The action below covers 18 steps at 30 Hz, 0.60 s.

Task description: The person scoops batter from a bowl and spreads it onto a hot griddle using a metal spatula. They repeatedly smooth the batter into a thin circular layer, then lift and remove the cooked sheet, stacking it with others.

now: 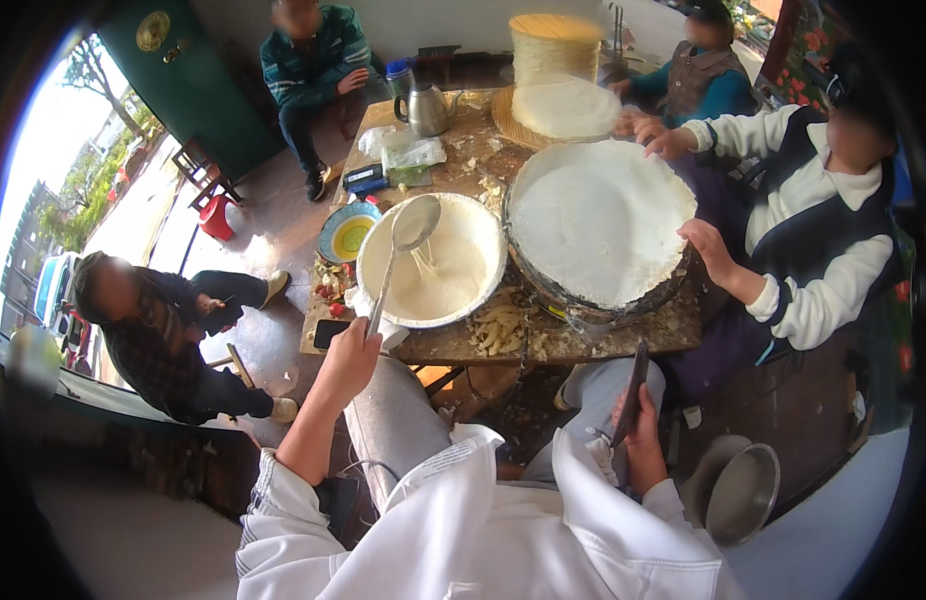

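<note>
My left hand (352, 358) grips the handle of a metal ladle (416, 223), whose bowl is above a wide basin (502, 259) of pale batter (440, 289); batter strings down from it. In my right hand (640, 421), low beside my knee, is a dark flat scraper-like tool (632, 386), held upright. A large thin pale flatbread (602, 217) lies on a round griddle (517, 255) right of the basin. A co-worker's two hands (707, 244) touch its right and upper edges.
Behind the griddle, a flatbread (564, 109) lies on a woven tray near a tall stack (554, 56). A metal kettle (428, 111), a blue bowl (329, 238), a phone (332, 332) and dough scraps (500, 326) are on the wooden table (433, 351). Several people sit around.
</note>
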Tool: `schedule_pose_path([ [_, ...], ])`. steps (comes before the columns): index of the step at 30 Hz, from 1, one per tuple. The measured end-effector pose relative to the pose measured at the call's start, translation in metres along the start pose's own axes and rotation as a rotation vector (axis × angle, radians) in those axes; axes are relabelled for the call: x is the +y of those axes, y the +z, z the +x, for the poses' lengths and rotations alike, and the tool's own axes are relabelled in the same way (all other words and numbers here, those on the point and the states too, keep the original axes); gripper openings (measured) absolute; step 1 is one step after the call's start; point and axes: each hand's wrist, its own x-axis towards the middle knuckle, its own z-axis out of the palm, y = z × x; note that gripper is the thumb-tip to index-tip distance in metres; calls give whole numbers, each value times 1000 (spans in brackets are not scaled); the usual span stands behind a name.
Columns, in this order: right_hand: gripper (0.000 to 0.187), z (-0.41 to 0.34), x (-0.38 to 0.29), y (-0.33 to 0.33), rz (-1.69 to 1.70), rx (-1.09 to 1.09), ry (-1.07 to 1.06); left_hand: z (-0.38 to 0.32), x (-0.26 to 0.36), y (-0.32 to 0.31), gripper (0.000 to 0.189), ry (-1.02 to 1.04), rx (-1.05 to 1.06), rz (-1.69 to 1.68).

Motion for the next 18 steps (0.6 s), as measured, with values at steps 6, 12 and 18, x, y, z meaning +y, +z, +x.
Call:
schedule_pose_path([
  [6,35,4,3,0,-123,12,-1,41,-3,-11,22,72,-117,565],
  [12,32,1,-1,0,-2,5,25,51,10,-24,20,33,-286,710],
  [18,32,1,-2,5,31,-25,21,65,36,-64,19,-191,-707,410],
])
